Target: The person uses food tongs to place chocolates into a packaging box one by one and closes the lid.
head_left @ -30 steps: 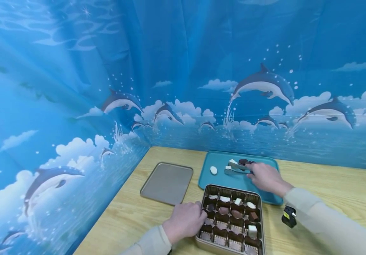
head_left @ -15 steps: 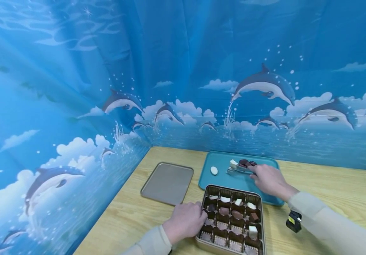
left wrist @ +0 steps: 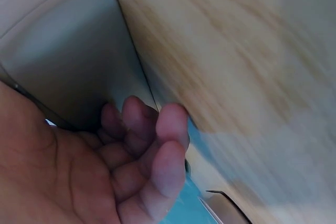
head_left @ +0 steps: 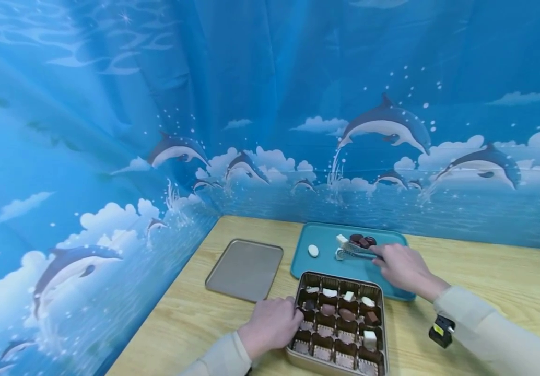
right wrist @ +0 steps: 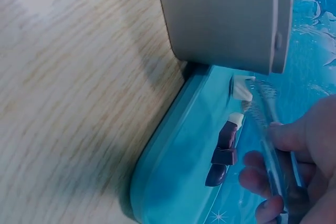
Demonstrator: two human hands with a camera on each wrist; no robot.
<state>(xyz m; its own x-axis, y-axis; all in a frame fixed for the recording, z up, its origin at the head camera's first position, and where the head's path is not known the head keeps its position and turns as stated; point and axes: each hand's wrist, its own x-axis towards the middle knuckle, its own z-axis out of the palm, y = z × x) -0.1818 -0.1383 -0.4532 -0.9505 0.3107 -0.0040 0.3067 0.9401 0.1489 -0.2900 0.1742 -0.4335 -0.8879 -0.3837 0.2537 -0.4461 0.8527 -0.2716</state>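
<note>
Right hand (head_left: 403, 267) grips tongs (head_left: 361, 255) over turquoise tray (head_left: 311, 266), within its edges; left hand (head_left: 272, 322) touches chocolate box (head_left: 306, 362) at left edge, grip unclear.

This looks like a makeshift booth, a small cloth-walled corner. Blue cloth (head_left: 270, 62) printed with dolphins (head_left: 387, 122), clouds (head_left: 319, 125) and sea (head_left: 270, 201) hangs in loose folds on two sides, meeting in a corner behind the table (head_left: 180, 303), whose wood-grain top runs up to it. A black device (head_left: 441, 330) worn at one sleeve (head_left: 469, 309) suggests recording. Whether the booth stands in a home, lab or shop cannot be told.
</note>
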